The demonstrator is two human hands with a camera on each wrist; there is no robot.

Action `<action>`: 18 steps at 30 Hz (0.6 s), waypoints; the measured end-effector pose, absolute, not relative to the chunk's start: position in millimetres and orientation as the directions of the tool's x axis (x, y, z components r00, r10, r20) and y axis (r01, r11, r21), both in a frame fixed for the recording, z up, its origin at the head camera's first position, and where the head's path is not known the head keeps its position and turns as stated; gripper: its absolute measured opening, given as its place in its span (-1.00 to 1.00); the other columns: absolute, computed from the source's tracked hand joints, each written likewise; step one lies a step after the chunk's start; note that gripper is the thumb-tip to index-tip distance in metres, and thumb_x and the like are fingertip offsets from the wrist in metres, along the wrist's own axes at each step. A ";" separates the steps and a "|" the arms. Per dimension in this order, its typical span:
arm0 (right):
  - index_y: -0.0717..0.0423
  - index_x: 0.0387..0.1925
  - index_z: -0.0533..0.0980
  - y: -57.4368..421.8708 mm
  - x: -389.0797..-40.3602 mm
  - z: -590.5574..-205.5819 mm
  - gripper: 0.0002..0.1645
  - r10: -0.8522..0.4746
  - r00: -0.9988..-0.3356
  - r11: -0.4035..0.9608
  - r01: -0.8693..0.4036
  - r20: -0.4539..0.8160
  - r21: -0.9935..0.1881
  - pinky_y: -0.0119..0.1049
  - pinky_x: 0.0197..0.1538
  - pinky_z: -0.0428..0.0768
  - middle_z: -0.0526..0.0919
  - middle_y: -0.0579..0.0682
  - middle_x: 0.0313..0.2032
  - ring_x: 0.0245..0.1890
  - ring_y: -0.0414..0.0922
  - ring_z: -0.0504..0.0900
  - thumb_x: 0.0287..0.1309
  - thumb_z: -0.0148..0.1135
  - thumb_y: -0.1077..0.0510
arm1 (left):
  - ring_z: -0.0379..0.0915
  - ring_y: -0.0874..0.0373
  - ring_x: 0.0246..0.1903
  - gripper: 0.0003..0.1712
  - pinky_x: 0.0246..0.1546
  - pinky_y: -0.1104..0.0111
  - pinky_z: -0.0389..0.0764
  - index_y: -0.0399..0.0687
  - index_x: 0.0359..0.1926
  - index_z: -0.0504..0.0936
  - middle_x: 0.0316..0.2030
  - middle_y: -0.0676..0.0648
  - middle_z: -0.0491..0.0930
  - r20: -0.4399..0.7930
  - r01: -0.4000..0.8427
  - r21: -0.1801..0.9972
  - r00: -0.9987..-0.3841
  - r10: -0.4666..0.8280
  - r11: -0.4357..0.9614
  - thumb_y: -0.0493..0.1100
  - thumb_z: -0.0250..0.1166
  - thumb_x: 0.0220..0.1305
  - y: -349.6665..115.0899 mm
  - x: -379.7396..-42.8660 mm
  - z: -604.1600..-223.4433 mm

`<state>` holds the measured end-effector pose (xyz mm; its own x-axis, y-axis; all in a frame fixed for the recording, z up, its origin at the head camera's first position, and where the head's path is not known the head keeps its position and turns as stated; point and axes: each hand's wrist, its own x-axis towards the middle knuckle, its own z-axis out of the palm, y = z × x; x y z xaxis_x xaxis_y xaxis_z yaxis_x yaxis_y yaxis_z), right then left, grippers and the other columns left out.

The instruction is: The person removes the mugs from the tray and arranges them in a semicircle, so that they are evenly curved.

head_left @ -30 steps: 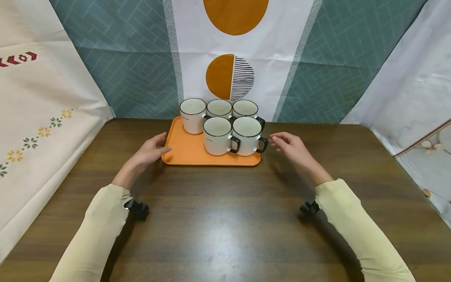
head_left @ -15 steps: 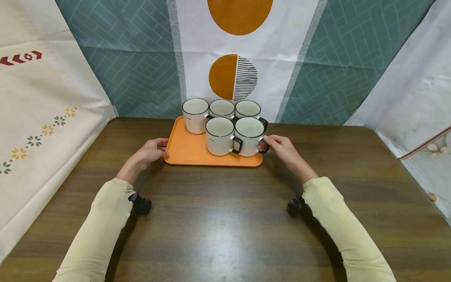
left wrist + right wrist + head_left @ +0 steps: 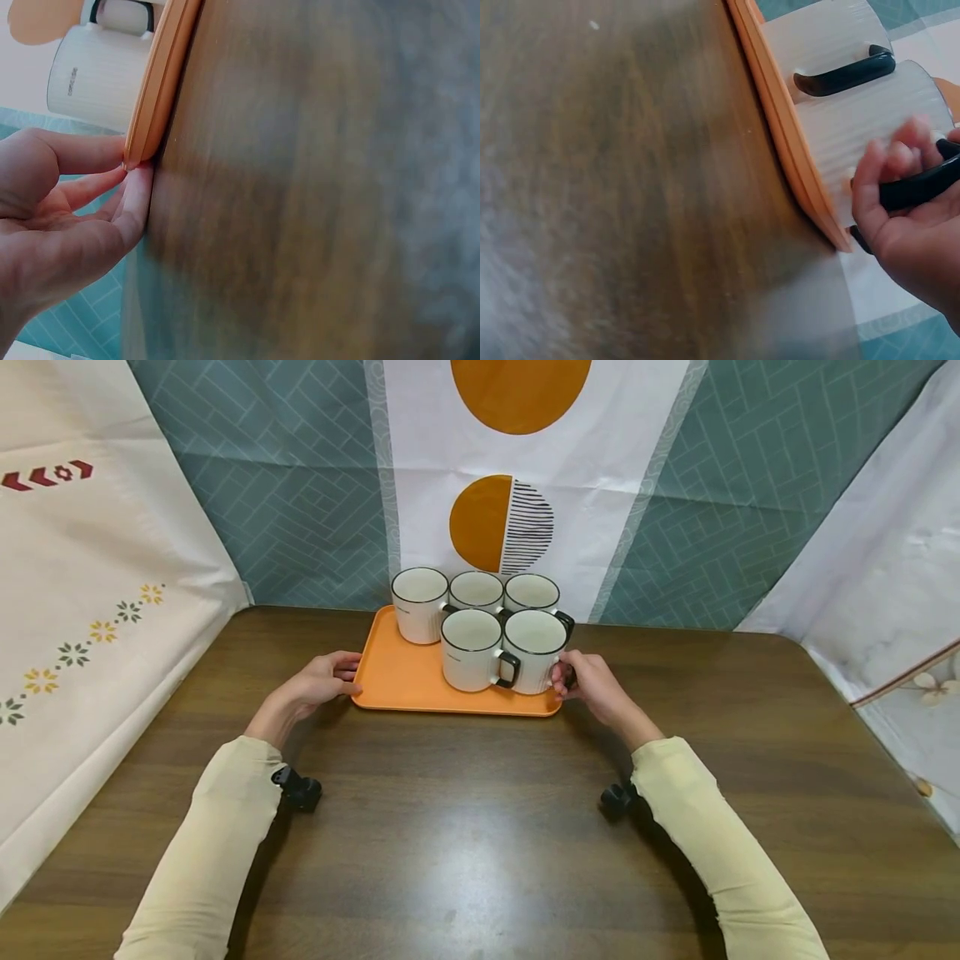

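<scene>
- The left hand (image 3: 315, 685) is at the left edge of the orange tray (image 3: 408, 681); in the left wrist view its fingers (image 3: 82, 154) and thumb meet on the rim, pinching it with hardly any gap.
- The right hand (image 3: 596, 685) is at the right end of the tray, on the near right mug (image 3: 534, 668); its fingers curl round the black handle (image 3: 911, 187), bent well in; fingertips blur in the right wrist view, so I cannot tell how firmly they press.
- The tray lies at the far side of the brown table (image 3: 450, 827), long side facing near; it carries five white mugs with dark rims, all upright.
- In the near row, the near left mug (image 3: 471, 668) stands just beside the near right mug, its black handle (image 3: 510, 670) pointing right.
- In the far row, from left to right, stand the far left mug (image 3: 416, 618), the far middle mug (image 3: 474, 589) and the far right mug (image 3: 531, 592); the near mugs partly hide the last two.
- Bare orange surface shows at the tray's near left part, between the left hand and the near left mug.
- Pale yellow sleeves (image 3: 195, 852) cover both forearms; a black device (image 3: 302, 793) sits at the left wrist, another at the right.
- Beyond the far table edge hangs a teal cloth (image 3: 300, 527) with a white panel (image 3: 427, 452) bearing orange shapes; an embroidered cream cloth (image 3: 82, 560) hangs left; a white cloth (image 3: 892, 593) hangs right.
</scene>
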<state>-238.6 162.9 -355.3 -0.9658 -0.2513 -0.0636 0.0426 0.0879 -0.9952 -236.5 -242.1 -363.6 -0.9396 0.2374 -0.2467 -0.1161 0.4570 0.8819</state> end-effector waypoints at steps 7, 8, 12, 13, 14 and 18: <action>0.10 -0.76 0.12 157.1 -237.2 -365.1 -0.50 -0.215 -0.976 -0.003 0.028 -0.027 -1.000 -0.36 -0.55 0.28 0.15 -0.07 -0.73 -0.69 -0.18 0.16 0.35 -0.19 0.16 | 0.13 -0.26 0.25 -0.26 0.21 0.11 0.30 -0.50 0.39 0.01 0.31 -0.45 0.13 -0.256 -0.133 0.886 -0.939 0.231 0.444 -0.48 0.15 0.27 -243.6 -236.6 -366.5; 0.08 -0.78 0.10 156.2 -237.0 -366.6 -0.48 -0.202 -0.979 -0.011 0.027 -0.024 -1.000 -0.35 -0.57 0.25 0.13 -0.08 -0.74 -0.70 -0.19 0.14 0.34 -0.18 0.16 | 0.14 -0.25 0.24 -0.26 0.21 0.12 0.30 -0.49 0.39 0.03 0.31 -0.44 0.14 -0.260 -0.138 0.885 -0.939 0.227 0.445 -0.48 0.15 0.26 -243.8 -236.7 -367.4; 0.05 -0.82 0.08 153.4 -236.2 -370.2 -0.46 -0.157 -0.988 -0.020 0.010 -0.006 -1.000 -0.35 -0.60 0.19 0.11 -0.10 -0.76 -0.73 -0.19 0.11 0.31 -0.16 0.15 | 0.15 -0.23 0.23 -0.26 0.20 0.14 0.33 -0.47 0.39 0.04 0.30 -0.42 0.16 -0.279 -0.159 0.881 -0.935 0.218 0.446 -0.47 0.16 0.26 -244.6 -236.0 -368.7; 0.05 -0.83 0.09 152.8 -236.3 -370.5 -0.46 -0.149 -0.989 -0.023 0.007 -0.003 -1.000 -0.35 -0.60 0.18 0.11 -0.10 -0.77 -0.73 -0.19 0.11 0.31 -0.16 0.16 | 0.16 -0.22 0.23 -0.26 0.20 0.14 0.33 -0.46 0.39 0.05 0.30 -0.41 0.16 -0.283 -0.164 0.880 -0.934 0.217 0.445 -0.47 0.16 0.26 -244.8 -236.1 -368.5; 0.05 -0.83 0.10 152.1 -236.5 -370.8 -0.46 -0.139 -0.990 -0.028 0.003 0.001 -1.000 -0.36 -0.60 0.19 0.12 -0.09 -0.77 -0.73 -0.19 0.12 0.31 -0.15 0.15 | 0.16 -0.22 0.23 -0.26 0.20 0.15 0.33 -0.47 0.39 0.04 0.30 -0.42 0.16 -0.283 -0.162 0.880 -0.934 0.219 0.447 -0.47 0.16 0.26 -245.2 -235.9 -367.8; 0.05 -0.82 0.12 149.7 -237.1 -369.3 -0.47 -0.106 -0.994 -0.051 -0.018 0.023 -0.999 -0.38 -0.60 0.28 0.13 -0.09 -0.76 -0.73 -0.18 0.15 0.31 -0.15 0.16 | 0.15 -0.22 0.23 -0.27 0.20 0.17 0.35 -0.47 0.39 0.05 0.29 -0.42 0.16 -0.270 -0.146 0.884 -0.936 0.228 0.445 -0.47 0.16 0.27 -246.3 -237.4 -364.4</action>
<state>-237.1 149.7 -369.3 -0.9941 -0.1057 0.0228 -0.0176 -0.0506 -0.9986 -237.4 -246.3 -364.4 -0.9355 0.2284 -0.2696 -0.1460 0.4451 0.8835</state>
